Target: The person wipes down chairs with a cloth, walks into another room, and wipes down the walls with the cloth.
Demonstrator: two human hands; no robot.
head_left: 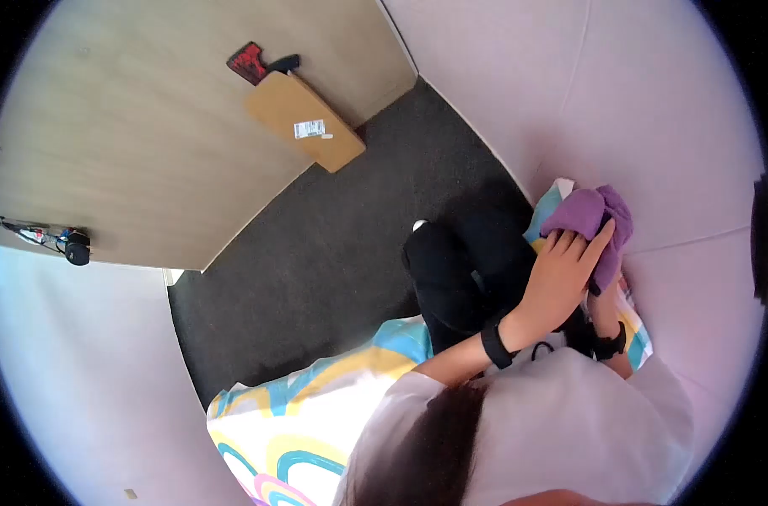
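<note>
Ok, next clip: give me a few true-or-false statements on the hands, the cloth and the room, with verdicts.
1. The left hand lies on a purple cloth. True.
2. The cloth is green. False: it is purple.
3. The right hand is mostly hidden behind the left hand and the cloth. True.
4. A cardboard box leans against the wooden wall. True.
5. The floor is white tile. False: it is dark grey carpet.
6. The wrists are bare. False: each wrist wears a black band.
</note>
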